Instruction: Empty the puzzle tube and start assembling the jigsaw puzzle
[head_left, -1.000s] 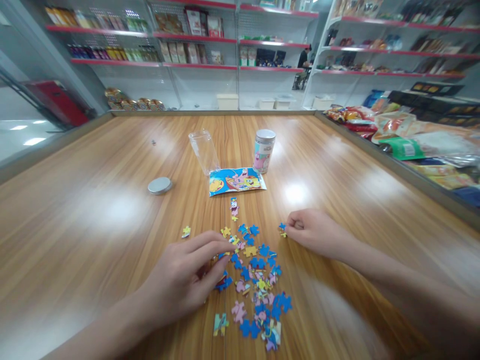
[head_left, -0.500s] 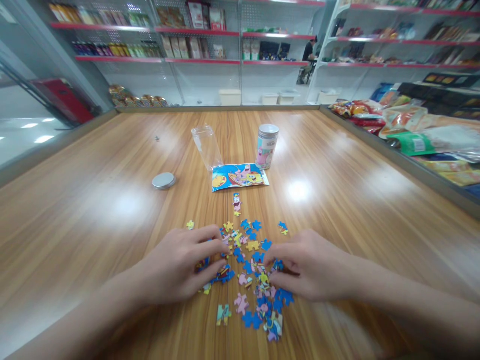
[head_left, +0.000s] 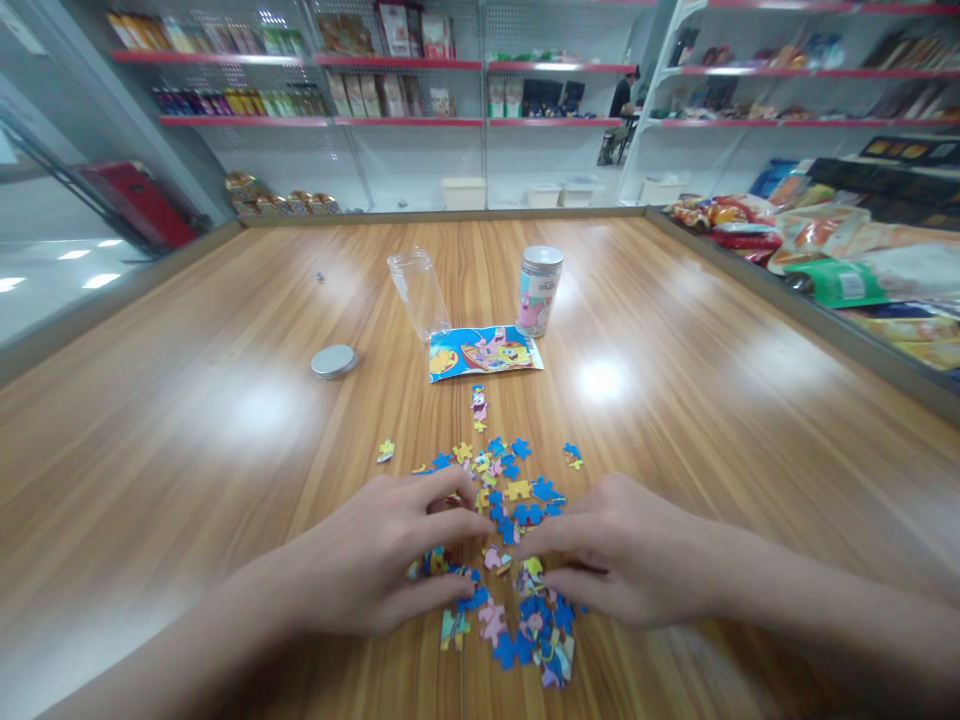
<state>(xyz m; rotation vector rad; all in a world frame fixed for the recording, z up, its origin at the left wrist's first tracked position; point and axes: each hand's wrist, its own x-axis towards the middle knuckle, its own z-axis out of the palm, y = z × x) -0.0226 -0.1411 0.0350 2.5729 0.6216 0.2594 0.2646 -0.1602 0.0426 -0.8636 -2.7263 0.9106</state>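
Loose jigsaw puzzle pieces [head_left: 517, 491] in blue, yellow and pink lie in a heap on the wooden table [head_left: 675, 420]. My left hand [head_left: 397, 545] reaches over the heap's left side, fingers apart, with its fingertips among the pieces. On the right side, my right hand [head_left: 611, 545] has its thumb and forefinger apart, touching the pile; some pieces are hidden under both hands. Several joined pieces form a small pink-figure strip [head_left: 478, 405] beyond the heap. Behind it lies a cartoon picture sheet [head_left: 487, 355]. Single pieces sit apart, such as a yellow one [head_left: 385, 451].
A clear plastic jar [head_left: 420, 295] leans beside the sheet, and a printed can [head_left: 540, 290] with a silver lid stands right of it. A loose silver lid [head_left: 334, 361] lies at the left. Packaged goods [head_left: 840, 280] line the right edge; shelves [head_left: 397, 62] stand behind.
My left hand has moved right and toward me, further over the heap. My right hand has shifted slightly toward me and left at the fingertips. Some pieces beneath them have shifted.
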